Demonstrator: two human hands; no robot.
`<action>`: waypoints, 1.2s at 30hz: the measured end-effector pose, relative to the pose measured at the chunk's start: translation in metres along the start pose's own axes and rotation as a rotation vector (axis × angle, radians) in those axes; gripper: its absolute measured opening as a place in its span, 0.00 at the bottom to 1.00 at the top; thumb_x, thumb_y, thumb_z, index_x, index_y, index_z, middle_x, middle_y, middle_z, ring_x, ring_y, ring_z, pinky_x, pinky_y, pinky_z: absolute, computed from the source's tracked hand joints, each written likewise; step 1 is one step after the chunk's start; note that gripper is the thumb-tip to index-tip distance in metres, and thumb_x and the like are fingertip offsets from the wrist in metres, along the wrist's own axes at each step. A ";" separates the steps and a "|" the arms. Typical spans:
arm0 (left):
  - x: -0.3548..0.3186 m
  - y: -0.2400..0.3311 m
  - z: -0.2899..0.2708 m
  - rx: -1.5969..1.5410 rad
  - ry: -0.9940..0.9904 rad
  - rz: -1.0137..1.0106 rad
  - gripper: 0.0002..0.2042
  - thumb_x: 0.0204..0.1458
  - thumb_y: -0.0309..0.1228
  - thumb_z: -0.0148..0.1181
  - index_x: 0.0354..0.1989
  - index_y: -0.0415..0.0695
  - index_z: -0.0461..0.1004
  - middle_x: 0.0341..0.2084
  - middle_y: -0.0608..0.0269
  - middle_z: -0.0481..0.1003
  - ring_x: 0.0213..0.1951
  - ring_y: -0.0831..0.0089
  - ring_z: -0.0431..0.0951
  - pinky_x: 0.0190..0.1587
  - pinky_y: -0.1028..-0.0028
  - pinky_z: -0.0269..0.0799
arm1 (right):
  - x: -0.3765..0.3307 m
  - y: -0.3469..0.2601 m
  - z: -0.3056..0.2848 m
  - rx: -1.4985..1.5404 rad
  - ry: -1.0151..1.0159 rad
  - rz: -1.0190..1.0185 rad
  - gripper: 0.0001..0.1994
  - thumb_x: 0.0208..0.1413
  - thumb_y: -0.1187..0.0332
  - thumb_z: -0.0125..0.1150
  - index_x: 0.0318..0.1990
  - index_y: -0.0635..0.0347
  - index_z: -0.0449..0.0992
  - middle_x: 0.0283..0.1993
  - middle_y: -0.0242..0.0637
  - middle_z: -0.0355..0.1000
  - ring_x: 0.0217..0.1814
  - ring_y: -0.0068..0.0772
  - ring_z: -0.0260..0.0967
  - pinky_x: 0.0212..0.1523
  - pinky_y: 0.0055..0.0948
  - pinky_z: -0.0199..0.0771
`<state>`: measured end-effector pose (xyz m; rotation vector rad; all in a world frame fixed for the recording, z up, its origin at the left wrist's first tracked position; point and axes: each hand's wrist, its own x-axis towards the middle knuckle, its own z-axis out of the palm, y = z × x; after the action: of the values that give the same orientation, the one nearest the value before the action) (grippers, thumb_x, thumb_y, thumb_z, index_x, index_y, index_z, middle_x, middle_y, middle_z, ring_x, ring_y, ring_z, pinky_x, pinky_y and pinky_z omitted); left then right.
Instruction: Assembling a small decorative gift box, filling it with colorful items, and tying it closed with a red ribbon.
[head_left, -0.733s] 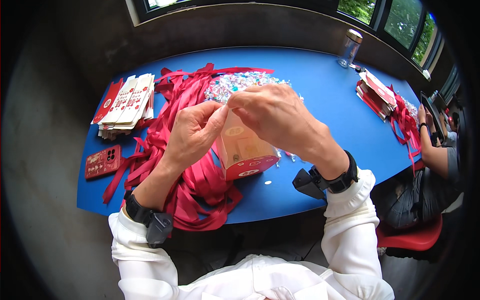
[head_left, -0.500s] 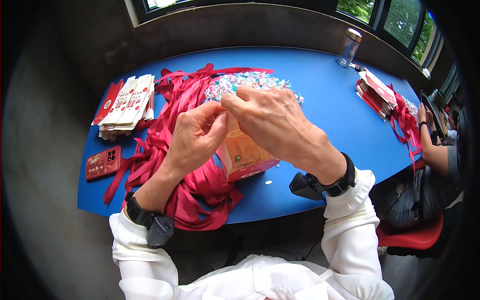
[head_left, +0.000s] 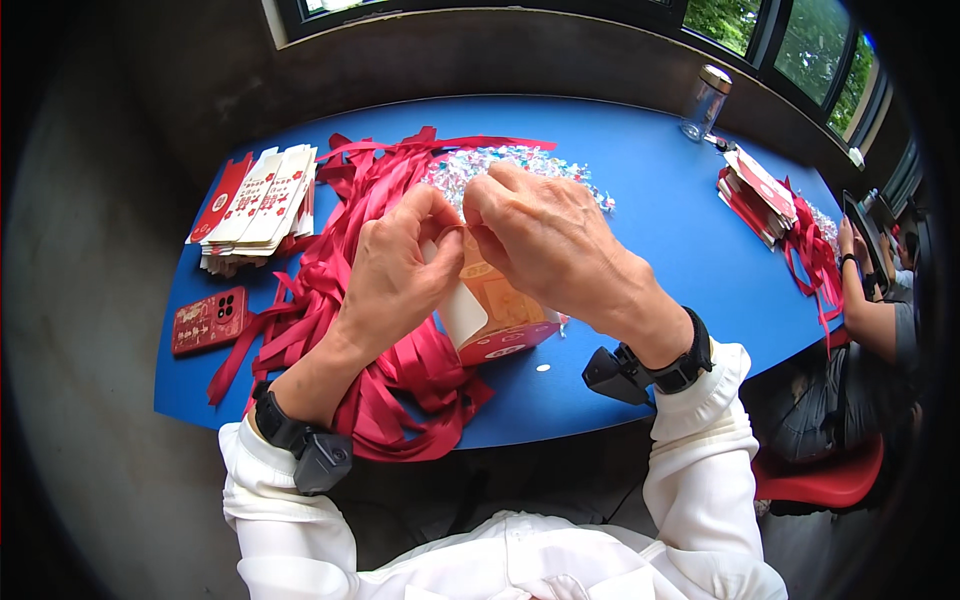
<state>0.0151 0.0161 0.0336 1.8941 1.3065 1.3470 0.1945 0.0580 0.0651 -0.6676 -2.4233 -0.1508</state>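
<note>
A small red and white card box [head_left: 508, 342] with an orange-toned inside stands on the blue table in front of me. Its white side panel leans up toward my fingers. My left hand [head_left: 398, 272] is closed in a pinch, thumb against forefinger, on the upper edge of this panel. Curled over the box top from the right, my right hand [head_left: 555, 240] meets the left fingertips. Its own fingertips are mostly hidden behind its knuckles. Just beyond both hands lies a heap of clear-wrapped candies [head_left: 510, 160]. Red ribbons [head_left: 390, 385] spread beside and under my left forearm.
Flat folded cards [head_left: 262, 205] are stacked at the left, above a red phone [head_left: 209, 320]. A clear bottle [head_left: 706, 103] stands at the far right. Nearer lie more cards [head_left: 757, 193] and ribbons [head_left: 812, 250]. A co-worker's arm [head_left: 866, 305] shows at the right edge.
The box's white side panel has swung inward and shows more. A green candy seen inside the box before is now out of sight. My hands stay close together, shifted slightly right.
</note>
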 end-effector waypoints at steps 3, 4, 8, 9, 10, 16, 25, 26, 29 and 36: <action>0.000 0.003 0.000 0.013 0.009 -0.005 0.03 0.54 0.22 0.56 0.34 0.37 0.70 0.23 0.57 0.78 0.27 0.76 0.80 0.31 0.74 0.73 | 0.001 0.004 -0.002 0.022 -0.004 -0.018 0.04 0.52 0.74 0.63 0.33 0.60 0.73 0.33 0.41 0.71 0.34 0.46 0.73 0.32 0.41 0.72; 0.001 0.003 0.000 0.020 0.013 0.004 0.03 0.54 0.22 0.56 0.35 0.37 0.70 0.23 0.57 0.78 0.27 0.76 0.79 0.30 0.74 0.73 | 0.000 0.006 -0.005 0.051 -0.003 -0.036 0.03 0.52 0.74 0.63 0.34 0.60 0.75 0.33 0.40 0.71 0.34 0.46 0.73 0.32 0.40 0.72; 0.000 0.003 -0.002 0.030 -0.024 0.005 0.03 0.56 0.22 0.56 0.36 0.37 0.68 0.22 0.57 0.77 0.25 0.81 0.76 0.27 0.76 0.70 | 0.003 0.017 -0.016 0.240 -0.078 -0.030 0.05 0.52 0.73 0.62 0.34 0.65 0.79 0.34 0.46 0.76 0.38 0.47 0.76 0.38 0.41 0.76; -0.001 0.004 -0.003 0.030 -0.046 -0.005 0.03 0.56 0.21 0.55 0.36 0.38 0.68 0.22 0.58 0.77 0.24 0.82 0.76 0.27 0.76 0.69 | 0.006 0.020 -0.018 0.314 -0.120 0.023 0.05 0.53 0.73 0.62 0.35 0.65 0.79 0.34 0.47 0.77 0.38 0.47 0.76 0.39 0.40 0.77; 0.000 0.003 -0.002 0.003 -0.044 0.018 0.03 0.56 0.21 0.55 0.36 0.38 0.67 0.22 0.58 0.77 0.24 0.83 0.75 0.26 0.77 0.69 | 0.009 0.023 -0.020 0.387 -0.161 0.076 0.06 0.53 0.73 0.62 0.36 0.66 0.80 0.35 0.48 0.77 0.38 0.47 0.76 0.39 0.40 0.77; 0.000 -0.006 0.000 -0.083 -0.040 0.076 0.04 0.57 0.18 0.55 0.36 0.38 0.67 0.21 0.61 0.76 0.23 0.85 0.74 0.25 0.78 0.67 | 0.014 0.035 -0.016 0.563 -0.246 0.149 0.08 0.58 0.70 0.61 0.39 0.67 0.80 0.33 0.49 0.78 0.35 0.45 0.77 0.38 0.36 0.77; 0.001 0.001 -0.006 -0.044 -0.060 0.038 0.04 0.56 0.21 0.56 0.36 0.38 0.68 0.21 0.58 0.76 0.22 0.80 0.75 0.26 0.75 0.68 | 0.032 0.051 -0.018 0.727 -0.445 0.123 0.08 0.58 0.69 0.64 0.39 0.65 0.82 0.29 0.38 0.78 0.31 0.27 0.75 0.33 0.29 0.76; 0.001 -0.001 -0.006 -0.046 -0.056 0.044 0.04 0.56 0.21 0.56 0.36 0.38 0.68 0.21 0.58 0.76 0.23 0.80 0.75 0.26 0.75 0.69 | 0.033 0.051 -0.015 0.745 -0.456 0.143 0.08 0.58 0.69 0.64 0.39 0.65 0.81 0.29 0.37 0.78 0.31 0.26 0.75 0.33 0.29 0.76; -0.001 0.002 -0.008 -0.047 -0.052 0.037 0.03 0.56 0.21 0.56 0.36 0.38 0.68 0.22 0.57 0.77 0.24 0.78 0.77 0.28 0.75 0.70 | 0.035 0.050 -0.010 0.750 -0.475 0.149 0.07 0.58 0.69 0.64 0.39 0.65 0.81 0.29 0.36 0.77 0.31 0.26 0.74 0.33 0.28 0.76; 0.000 0.006 -0.007 -0.018 -0.041 0.050 0.03 0.56 0.19 0.55 0.36 0.35 0.69 0.26 0.51 0.79 0.30 0.70 0.82 0.36 0.71 0.77 | 0.031 0.052 0.002 0.626 -0.385 -0.081 0.05 0.59 0.78 0.59 0.42 0.64 0.76 0.34 0.41 0.77 0.36 0.34 0.76 0.39 0.30 0.77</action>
<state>0.0109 0.0128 0.0415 1.9433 1.2313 1.3329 0.1984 0.1167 0.0789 -0.3255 -2.6419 0.7378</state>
